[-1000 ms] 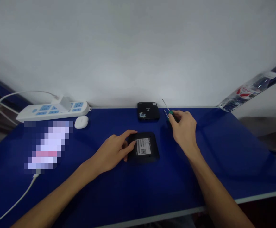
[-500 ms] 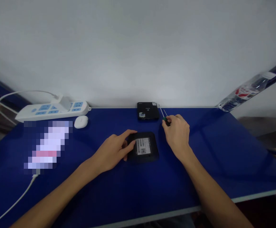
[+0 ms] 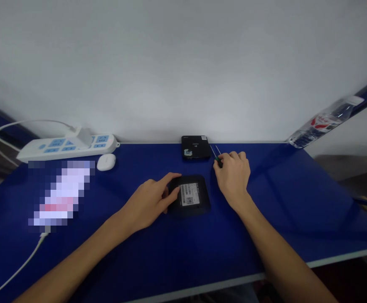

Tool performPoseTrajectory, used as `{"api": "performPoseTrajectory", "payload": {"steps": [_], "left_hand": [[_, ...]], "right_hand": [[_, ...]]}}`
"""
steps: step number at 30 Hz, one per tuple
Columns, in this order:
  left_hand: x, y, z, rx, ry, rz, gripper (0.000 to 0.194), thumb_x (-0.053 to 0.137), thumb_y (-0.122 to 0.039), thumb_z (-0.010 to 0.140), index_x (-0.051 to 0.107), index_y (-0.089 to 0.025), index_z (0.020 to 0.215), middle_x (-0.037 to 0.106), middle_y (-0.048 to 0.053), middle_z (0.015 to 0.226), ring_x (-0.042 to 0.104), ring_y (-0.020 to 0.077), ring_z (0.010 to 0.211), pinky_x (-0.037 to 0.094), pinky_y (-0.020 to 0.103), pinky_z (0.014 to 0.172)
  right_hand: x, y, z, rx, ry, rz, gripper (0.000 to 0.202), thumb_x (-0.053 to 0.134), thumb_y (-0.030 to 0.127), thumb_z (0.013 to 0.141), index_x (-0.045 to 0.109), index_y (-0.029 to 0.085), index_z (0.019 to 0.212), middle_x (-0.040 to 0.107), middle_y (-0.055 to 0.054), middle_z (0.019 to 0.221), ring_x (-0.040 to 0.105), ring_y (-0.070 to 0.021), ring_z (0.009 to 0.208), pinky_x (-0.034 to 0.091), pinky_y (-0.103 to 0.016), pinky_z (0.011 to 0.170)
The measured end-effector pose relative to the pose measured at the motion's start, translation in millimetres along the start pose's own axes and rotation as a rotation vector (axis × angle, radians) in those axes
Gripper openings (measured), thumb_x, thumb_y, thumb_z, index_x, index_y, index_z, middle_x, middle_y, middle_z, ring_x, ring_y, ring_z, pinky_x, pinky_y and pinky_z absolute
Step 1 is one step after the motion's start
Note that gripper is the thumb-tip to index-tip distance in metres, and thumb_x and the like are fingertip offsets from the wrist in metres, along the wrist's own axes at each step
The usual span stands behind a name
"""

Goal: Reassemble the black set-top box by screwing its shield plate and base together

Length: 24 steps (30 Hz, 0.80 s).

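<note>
A black square box [image 3: 204,198] with a white label lies on the blue table [image 3: 177,252], in front of me. At its left edge my left hand [image 3: 148,202] grips it, thumb on top near the label. To the right, my right hand [image 3: 233,174] is closed on dark green handles of two screwdrivers [image 3: 219,161]. Their thin metal shafts point up and left, towards the wall. A second black box [image 3: 195,147], with a small white sticker and a light patch, lies by the wall, left of the shafts.
A white power strip [image 3: 32,150] with a plugged-in charger [image 3: 80,136] lies at the back left. Near it are a white rounded case [image 3: 106,162] and a blurred-out phone [image 3: 62,189] on a cable. A plastic bottle [image 3: 325,122] leans at the back right.
The screwdriver shafts in my right hand have tilted slightly further left. The whole view has shifted a little; my left hand keeps its grip on the labelled box.
</note>
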<state>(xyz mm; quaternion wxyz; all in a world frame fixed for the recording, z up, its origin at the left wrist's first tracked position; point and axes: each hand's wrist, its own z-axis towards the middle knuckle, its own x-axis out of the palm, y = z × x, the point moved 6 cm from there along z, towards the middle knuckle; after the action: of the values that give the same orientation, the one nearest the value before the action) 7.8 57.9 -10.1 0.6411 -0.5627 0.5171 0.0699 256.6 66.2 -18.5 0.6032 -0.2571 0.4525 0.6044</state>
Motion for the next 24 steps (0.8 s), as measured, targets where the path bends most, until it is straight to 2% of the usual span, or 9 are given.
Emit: {"api": "performPoseTrajectory", "payload": {"steps": [4,7,9,12,14,16,19,24], "left_hand": [[-0.7,0,0,0.014,-0.046,0.074,0.051,0.046,-0.052,0.114,0.054,-0.028,0.158,0.071,-0.004,0.071,0.072,0.0225,0.067,0.047,0.035,0.067],[-3.7,1,0,0.021,-0.149,0.168,0.052,0.051,-0.056,0.112,0.056,-0.026,0.154,0.07,-0.002,0.079,0.069,0.0226,0.07,0.047,0.037,0.068],[-6.3,0,-1,0.035,-0.229,0.22,0.059,0.057,-0.062,0.107,0.056,-0.025,0.153,0.07,0.002,0.092,0.069,0.0235,0.077,0.052,0.039,0.073],[-4.1,-7,-3,0.153,-0.261,0.223,0.075,0.07,-0.068,0.098,0.053,-0.027,0.157,0.066,0.011,0.129,0.07,0.0306,0.108,0.058,0.047,0.092],[1.8,-12,-5,0.249,-0.223,0.203,0.087,0.078,-0.07,0.091,0.048,-0.029,0.162,0.057,0.014,0.148,0.061,0.0379,0.131,0.054,0.057,0.109],[9.7,-14,-6,0.306,-0.157,0.21,0.099,0.083,-0.071,0.086,0.042,-0.031,0.166,0.053,0.016,0.158,0.052,0.043,0.143,0.045,0.066,0.118],[17.8,-14,-5,0.341,-0.104,0.218,0.104,0.086,-0.068,0.084,0.037,-0.03,0.168,0.054,0.016,0.16,0.05,0.0435,0.145,0.042,0.067,0.119],[13.2,-14,-5,0.364,-0.207,0.193,0.105,0.092,-0.055,0.079,0.036,-0.03,0.166,0.062,0.014,0.153,0.057,0.0406,0.134,0.047,0.062,0.111]], "right_hand": [[0,1,0,0.001,0.011,0.003,0.024,0.062,0.022,0.103,0.084,0.013,0.107,0.075,-0.021,0.103,0.053,-0.0408,0.104,0.041,-0.049,0.084],[-3,1,1,0.016,-0.002,0.015,0.026,0.062,0.025,0.105,0.083,0.01,0.111,0.075,-0.022,0.105,0.054,-0.0413,0.106,0.042,-0.049,0.086],[-7,1,1,0.022,-0.043,0.039,0.028,0.061,0.027,0.106,0.082,0.011,0.113,0.076,-0.022,0.105,0.055,-0.0408,0.106,0.043,-0.049,0.087],[-14,2,2,0.014,-0.127,0.102,0.026,0.059,0.026,0.105,0.082,0.015,0.109,0.076,-0.018,0.1,0.057,-0.0384,0.102,0.044,-0.048,0.086],[-19,4,2,-0.002,-0.174,0.157,0.024,0.058,0.025,0.104,0.08,0.017,0.104,0.076,-0.015,0.096,0.058,-0.0362,0.098,0.046,-0.047,0.086],[-21,7,1,-0.034,-0.188,0.23,0.022,0.057,0.024,0.104,0.079,0.017,0.101,0.076,-0.012,0.092,0.059,-0.0338,0.095,0.047,-0.045,0.084],[-23,16,0,-0.104,-0.137,0.389,0.021,0.057,0.022,0.105,0.077,0.019,0.097,0.074,-0.008,0.088,0.06,-0.0298,0.09,0.047,-0.041,0.08],[-25,34,-5,-0.183,0.02,0.677,0.019,0.06,0.024,0.106,0.077,0.022,0.098,0.075,-0.004,0.088,0.063,-0.0249,0.082,0.05,-0.041,0.081]]}}
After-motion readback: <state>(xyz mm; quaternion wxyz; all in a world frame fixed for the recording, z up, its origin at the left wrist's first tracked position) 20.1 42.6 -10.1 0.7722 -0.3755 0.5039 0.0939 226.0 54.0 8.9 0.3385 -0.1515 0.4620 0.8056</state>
